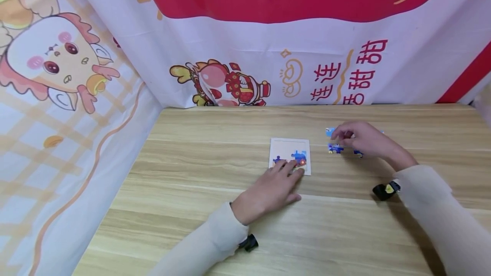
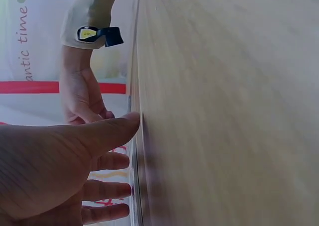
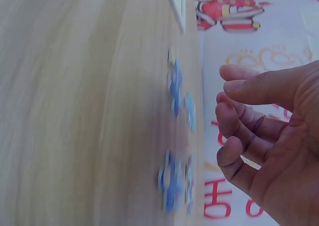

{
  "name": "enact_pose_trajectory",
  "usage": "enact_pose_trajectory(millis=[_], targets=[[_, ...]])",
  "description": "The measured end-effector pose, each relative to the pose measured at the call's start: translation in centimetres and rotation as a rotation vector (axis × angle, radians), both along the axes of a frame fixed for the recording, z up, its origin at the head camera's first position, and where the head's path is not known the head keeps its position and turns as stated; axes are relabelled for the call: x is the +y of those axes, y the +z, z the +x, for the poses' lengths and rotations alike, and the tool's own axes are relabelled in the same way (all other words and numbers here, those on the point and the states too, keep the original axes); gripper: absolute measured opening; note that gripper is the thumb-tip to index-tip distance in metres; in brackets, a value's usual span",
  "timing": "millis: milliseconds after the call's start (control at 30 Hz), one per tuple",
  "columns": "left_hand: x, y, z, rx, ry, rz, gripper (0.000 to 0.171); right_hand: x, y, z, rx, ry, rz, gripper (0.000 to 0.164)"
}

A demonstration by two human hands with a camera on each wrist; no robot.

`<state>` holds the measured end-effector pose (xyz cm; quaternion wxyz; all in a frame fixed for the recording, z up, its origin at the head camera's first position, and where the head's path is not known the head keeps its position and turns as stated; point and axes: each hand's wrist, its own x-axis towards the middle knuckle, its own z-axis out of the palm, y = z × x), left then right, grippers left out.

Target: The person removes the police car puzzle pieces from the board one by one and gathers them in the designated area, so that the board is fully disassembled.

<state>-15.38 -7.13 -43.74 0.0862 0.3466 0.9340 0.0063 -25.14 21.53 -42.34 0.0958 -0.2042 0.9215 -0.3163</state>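
A small white puzzle board [image 1: 287,145] lies flat on the table, with blue jigsaw pieces [image 1: 300,156] in its lower part. My left hand [image 1: 270,188] rests its extended fingers on the board's lower edge and partly covers the pieces. To the right of the board, my right hand [image 1: 366,139] hovers above loose puzzle pieces [image 1: 335,148]. Its fingers are loosely bent, and the right wrist view shows nothing between the thumb and fingertips. Below that hand lie several blue pieces [image 3: 174,89], blurred and seen nearly edge-on. Part of the group is hidden in the head view.
The wooden table [image 1: 184,161] meets a white printed cloth [image 1: 238,39] at the back. Another patterned cloth [image 1: 115,148] hangs along the left side. A black strap device [image 1: 385,191] sits at the right wrist, and a similar one [image 1: 249,242] at the left.
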Motion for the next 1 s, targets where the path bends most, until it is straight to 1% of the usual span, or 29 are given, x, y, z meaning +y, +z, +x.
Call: enact_pose_trajectory(millis=[233,467,567,667,767,1000], targets=[[-1.4,-0.1,-0.2,0.007,0.026,0.001,0.064,-2.4,-0.1,-0.4,-0.036,0.055,-0.033,0.02],[-1.8,0.0,-0.2,0.013,-0.006,0.017,0.065,-5.0,-0.2,-0.3,-0.057,0.115,-0.081,0.023],[-1.8,0.1,-0.2,0.01,-0.008,0.018,0.064,-6.2,-0.4,-0.4,-0.058,0.156,-0.096,0.023],[-1.8,0.1,-0.2,0.009,-0.008,0.019,0.062,-7.1,-0.6,-0.5,-0.08,0.181,-0.1,0.023],[-1.8,0.1,-0.2,0.011,-0.008,0.016,0.062,-7.7,-0.8,-0.7,-0.106,0.193,-0.103,0.025],[-1.6,0.2,-0.3,0.006,0.0,-0.003,0.062,-8.3,-1.0,-0.9,-0.144,0.174,-0.067,0.026]])
